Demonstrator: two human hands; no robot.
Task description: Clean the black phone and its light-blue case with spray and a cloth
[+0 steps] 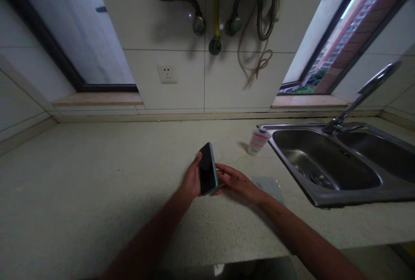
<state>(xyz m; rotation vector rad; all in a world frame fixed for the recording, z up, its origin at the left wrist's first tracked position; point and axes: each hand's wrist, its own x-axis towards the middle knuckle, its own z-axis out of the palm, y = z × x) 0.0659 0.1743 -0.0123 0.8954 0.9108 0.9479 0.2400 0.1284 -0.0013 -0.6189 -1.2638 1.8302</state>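
A dark phone (207, 170) in a teal case stands tilted above the pale speckled countertop (97, 176), its black screen facing me. My left hand (192, 180) grips its left edge, thumb along the side. My right hand (236, 181) has its fingers curled round the phone's lower right edge and back. Both hands hold it just above the counter, in the middle of the view.
A small white cup with a pink label (258, 141) stands beside a double steel sink (327, 193) with a tap (363, 94) at the right. A flat clear packet (270, 185) lies under my right wrist. Hoses (215, 16) and a wall socket (167, 74) are on the tiled wall.
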